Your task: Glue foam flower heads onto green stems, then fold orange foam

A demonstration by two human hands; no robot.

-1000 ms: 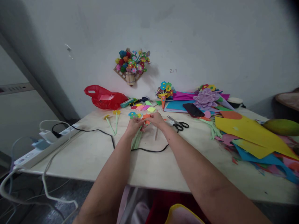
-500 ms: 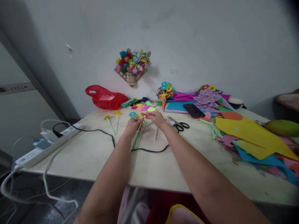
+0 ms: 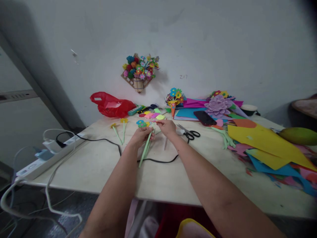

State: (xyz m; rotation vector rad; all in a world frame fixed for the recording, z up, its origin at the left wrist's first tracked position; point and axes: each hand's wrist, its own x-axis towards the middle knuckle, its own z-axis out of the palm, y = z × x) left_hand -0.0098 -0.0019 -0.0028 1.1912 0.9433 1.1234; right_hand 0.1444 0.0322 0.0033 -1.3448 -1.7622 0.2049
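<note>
The head view shows, at far left, a power strip (image 3: 47, 160) with plugs in it, lying along the table's (image 3: 94, 172) edge. A black cable (image 3: 99, 139) runs from it across the top, passing near the person's arms. Next come two yellow flowers (image 3: 124, 121) on pale green stalks, lying side by side, with a red bag (image 3: 112, 106) behind them near the wall.

Toward the middle, the left hand (image 3: 142, 135) grasps a few green stems (image 3: 146, 149) — they slant down from its fingers toward the person, over the cable. A blue flower (image 3: 140, 122) shows just past that hand; whether it joins one of the stems cannot be told. Close beside, the right hand (image 3: 168, 128) pinches an orange piece (image 3: 158, 122) between thumb and fingers, near the upper ends of the stems — the piece is mostly hidden.

Just right of the right hand lie black-handled scissors (image 3: 190, 133), open. Behind them rests a phone (image 3: 204, 118), near a large purple flower (image 3: 218, 105). At far right, a yellow sheet (image 3: 266, 142) tops a heap of coloured scraps, with a mango (image 3: 298, 136) beside it.
</note>
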